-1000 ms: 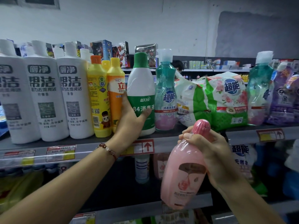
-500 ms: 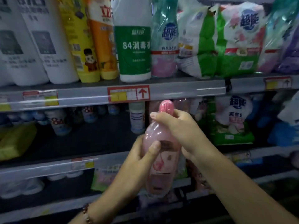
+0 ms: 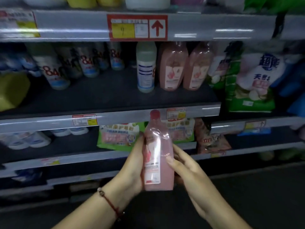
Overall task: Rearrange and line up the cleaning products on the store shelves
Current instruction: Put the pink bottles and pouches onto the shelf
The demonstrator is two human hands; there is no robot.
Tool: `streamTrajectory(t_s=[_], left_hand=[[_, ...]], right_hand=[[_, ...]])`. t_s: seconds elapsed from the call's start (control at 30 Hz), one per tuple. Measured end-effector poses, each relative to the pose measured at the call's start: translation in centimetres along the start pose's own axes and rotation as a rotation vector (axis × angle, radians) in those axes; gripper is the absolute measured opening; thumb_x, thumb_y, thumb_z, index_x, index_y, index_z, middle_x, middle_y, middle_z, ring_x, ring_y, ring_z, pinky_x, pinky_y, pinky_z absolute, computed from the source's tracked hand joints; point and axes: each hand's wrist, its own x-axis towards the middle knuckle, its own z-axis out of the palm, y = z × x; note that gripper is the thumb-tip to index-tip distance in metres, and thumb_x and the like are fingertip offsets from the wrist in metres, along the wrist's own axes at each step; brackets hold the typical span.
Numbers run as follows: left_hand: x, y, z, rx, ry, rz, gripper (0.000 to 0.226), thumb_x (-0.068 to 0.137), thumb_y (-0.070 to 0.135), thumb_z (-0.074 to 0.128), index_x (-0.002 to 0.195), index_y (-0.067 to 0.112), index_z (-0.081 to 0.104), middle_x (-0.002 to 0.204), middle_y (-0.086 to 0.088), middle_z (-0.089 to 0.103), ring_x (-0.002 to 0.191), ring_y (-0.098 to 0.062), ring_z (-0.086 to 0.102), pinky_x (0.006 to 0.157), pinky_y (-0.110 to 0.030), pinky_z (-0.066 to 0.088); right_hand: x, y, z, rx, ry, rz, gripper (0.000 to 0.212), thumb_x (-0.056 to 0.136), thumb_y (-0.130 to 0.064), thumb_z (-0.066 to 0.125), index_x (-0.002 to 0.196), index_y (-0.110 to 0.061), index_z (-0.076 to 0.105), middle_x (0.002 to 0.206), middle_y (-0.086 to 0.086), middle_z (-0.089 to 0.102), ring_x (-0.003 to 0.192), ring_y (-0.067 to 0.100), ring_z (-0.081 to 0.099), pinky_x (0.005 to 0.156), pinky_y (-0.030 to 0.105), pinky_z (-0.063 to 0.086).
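A pink bottle (image 3: pixel 157 156) with a rounded pink cap stands upright between both my hands, in front of the lower shelves. My left hand (image 3: pixel 132 169) grips its left side and my right hand (image 3: pixel 186 169) holds its right side, thumb on the front. Two matching pink bottles (image 3: pixel 173 66) stand on the middle shelf (image 3: pixel 115 95), to the right of a white bottle (image 3: pixel 146 66) with a blue label.
Several white "84" bottles (image 3: pixel 54 71) crowd the middle shelf's left part. Green and white detergent bags (image 3: pixel 252 83) fill the right side. More bags (image 3: pixel 118 136) lie on the shelf below. A red arrow price tag (image 3: pixel 137 28) marks the upper shelf rail.
The view has dropped from the top shelf to the middle and lower shelves. My left hand left the green-capped bottle and took the pink bottle's side; my right hand slid from its neck to its body.
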Motion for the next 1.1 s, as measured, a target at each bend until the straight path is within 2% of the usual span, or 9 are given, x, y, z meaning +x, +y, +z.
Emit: streamTrajectory(t_s=[0.1, 0.27, 0.4, 0.57, 0.67, 0.8, 0.87, 1.03, 1.1], left_hand=[[0.1, -0.7, 0.6, 0.118, 0.002, 0.029, 0.053, 0.1, 0.056, 0.037, 0.113, 0.016, 0.07, 0.103, -0.013, 0.077, 0.095, -0.031, 0.075, 0.09, -0.049, 0.057], [-0.5, -1.5, 1.7, 0.452, -0.028, 0.14, 0.021, 0.099, 0.033, 0.056, 0.119, 0.027, 0.062, 0.103, 0.005, 0.078, 0.093, -0.009, 0.074, 0.089, -0.033, 0.056], [-1.5, -1.5, 2.4, 0.683, -0.086, 0.26, 0.031, 0.093, 0.029, 0.064, 0.117, 0.046, 0.055, 0.11, 0.018, 0.071, 0.096, 0.006, 0.068, 0.084, -0.023, 0.055], [-2.8, -1.2, 2.8, 0.806, -0.17, 0.39, 0.038, 0.091, 0.043, 0.065, 0.114, 0.068, 0.045, 0.112, 0.033, 0.064, 0.1, 0.015, 0.062, 0.087, -0.018, 0.054], [-3.0, -0.6, 2.7, 0.857, -0.2, 0.445, 0.044, 0.091, 0.048, 0.065, 0.117, 0.073, 0.041, 0.115, 0.043, 0.058, 0.103, 0.019, 0.058, 0.082, -0.012, 0.052], [-2.1, -0.5, 1.9, 0.893, -0.202, 0.473, 0.055, 0.09, 0.051, 0.065, 0.138, 0.061, 0.039, 0.126, 0.033, 0.06, 0.112, 0.009, 0.058, 0.094, -0.025, 0.053], [-1.7, -0.5, 1.4, 0.928, -0.206, 0.445, 0.064, 0.087, 0.061, 0.064, 0.142, 0.064, 0.031, 0.13, 0.028, 0.058, 0.115, 0.003, 0.058, 0.095, -0.031, 0.054], [-1.1, -0.7, 0.8, 0.928, -0.251, 0.384, 0.07, 0.08, 0.051, 0.077, 0.133, 0.064, 0.033, 0.124, 0.037, 0.058, 0.111, 0.019, 0.055, 0.085, -0.006, 0.047], [-0.5, -0.8, 0.6, 0.916, -0.243, 0.349, 0.068, 0.078, 0.047, 0.08, 0.13, 0.058, 0.039, 0.121, 0.032, 0.061, 0.108, 0.016, 0.058, 0.085, -0.01, 0.05]], right_hand=[[0.0, 1.3, -1.0, 0.128, 0.082, 0.117, 0.027, 0.1, -0.027, 0.054, 0.123, -0.038, 0.064, 0.115, -0.009, 0.075, 0.109, 0.013, 0.07, 0.104, 0.044, 0.049], [0.5, 2.7, -1.8, 0.493, 0.202, 0.248, 0.033, 0.104, -0.02, 0.041, 0.125, -0.012, 0.066, 0.115, 0.013, 0.074, 0.11, 0.027, 0.069, 0.105, 0.05, 0.047], [0.5, 2.9, -2.1, 0.688, 0.186, 0.309, 0.042, 0.1, -0.027, 0.039, 0.123, -0.005, 0.066, 0.118, 0.021, 0.071, 0.114, 0.035, 0.066, 0.107, 0.053, 0.043], [0.4, 3.0, -2.4, 0.804, 0.172, 0.278, 0.049, 0.097, -0.03, 0.041, 0.111, 0.003, 0.074, 0.114, 0.027, 0.07, 0.097, 0.036, 0.073, 0.089, 0.048, 0.05], [0.3, 3.0, -2.6, 0.848, 0.168, 0.263, 0.048, 0.094, -0.029, 0.045, 0.116, 0.004, 0.071, 0.119, 0.029, 0.068, 0.113, 0.04, 0.065, 0.101, 0.049, 0.047], [0.2, 2.8, -2.7, 0.835, 0.121, 0.236, 0.047, 0.093, -0.027, 0.045, 0.122, 0.003, 0.068, 0.121, 0.028, 0.067, 0.117, 0.04, 0.063, 0.108, 0.052, 0.041], [0.1, 2.7, -2.8, 0.789, 0.09, 0.229, 0.046, 0.089, -0.025, 0.047, 0.123, -0.001, 0.066, 0.12, 0.027, 0.068, 0.117, 0.039, 0.063, 0.109, 0.056, 0.04], [0.4, 2.9, -3.1, 0.625, 0.108, 0.186, 0.052, 0.076, -0.01, 0.053, 0.127, -0.01, 0.064, 0.118, 0.022, 0.071, 0.116, 0.038, 0.065, 0.104, 0.056, 0.046], [0.3, 2.7, -3.2, 0.557, 0.091, 0.165, 0.054, 0.075, -0.007, 0.056, 0.129, -0.015, 0.062, 0.118, 0.017, 0.072, 0.113, 0.033, 0.068, 0.099, 0.051, 0.051]])
